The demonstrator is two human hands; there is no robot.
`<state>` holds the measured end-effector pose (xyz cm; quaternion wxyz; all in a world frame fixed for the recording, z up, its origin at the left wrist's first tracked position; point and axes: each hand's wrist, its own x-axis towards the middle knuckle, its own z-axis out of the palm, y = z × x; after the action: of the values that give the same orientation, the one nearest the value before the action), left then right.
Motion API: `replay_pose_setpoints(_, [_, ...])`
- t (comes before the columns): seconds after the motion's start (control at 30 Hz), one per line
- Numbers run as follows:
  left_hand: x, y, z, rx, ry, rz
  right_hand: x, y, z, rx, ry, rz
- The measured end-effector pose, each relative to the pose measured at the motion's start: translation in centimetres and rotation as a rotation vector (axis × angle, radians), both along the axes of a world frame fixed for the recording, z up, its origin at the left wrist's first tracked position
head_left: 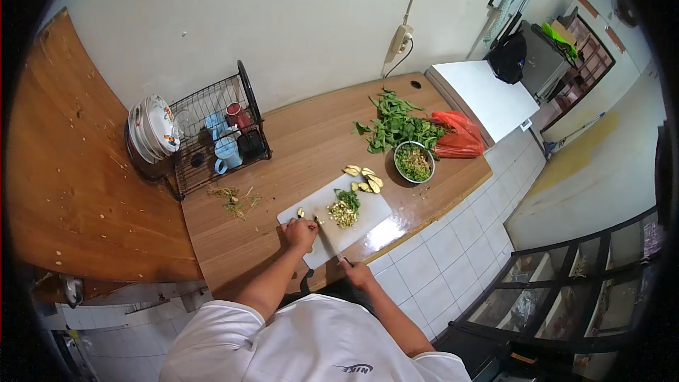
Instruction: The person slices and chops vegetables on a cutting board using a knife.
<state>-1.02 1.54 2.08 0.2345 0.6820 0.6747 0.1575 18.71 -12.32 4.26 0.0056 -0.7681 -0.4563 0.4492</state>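
Observation:
My right hand (359,275) is closed round the handle of a kitchen knife (328,238), whose blade lies across the white cutting board (373,221). Close to the blade's tip, my left hand (301,233) rests on the board with its fingers bunched; whatever they pinch is too small and hidden to name. Just beyond those fingers lies a small pale piece with a dark edge (300,212). Right of the blade sits a heap of diced pale vegetable (342,214), with chopped green leaves (347,198) against it. Larger pale wedges with dark skin (369,180) lie at the board's far edge.
A metal bowl of chopped greens (414,163) stands near leafy stalks (399,124) and a red plastic bag (458,136). At left, a black dish rack (216,134) holds plates and cups. Plant scraps (235,201) lie on the wooden table (304,134).

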Motion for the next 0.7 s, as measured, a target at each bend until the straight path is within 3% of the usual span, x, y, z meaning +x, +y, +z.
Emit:
replay_pose_setpoints(0.07, [-0.1,-0.2,1.1,-0.032,0.003,0.017,0.1,0.4,0.4,0.115,0.159,-0.013])
replay_pose_setpoints(0.17, [-0.1,-0.5,0.2,0.029,-0.046,0.052,0.3,0.8,3.4,0.065,0.234,-0.057])
replay_pose_setpoints(0.47, [0.0,-0.2,-0.5,0.131,-0.047,0.043,0.8,0.0,-1.3,0.066,0.109,-0.067])
replay_pose_setpoints(0.7, [0.1,0.2,-1.1,0.223,0.065,-0.051,1.2,2.5,4.1,-0.058,0.126,0.031])
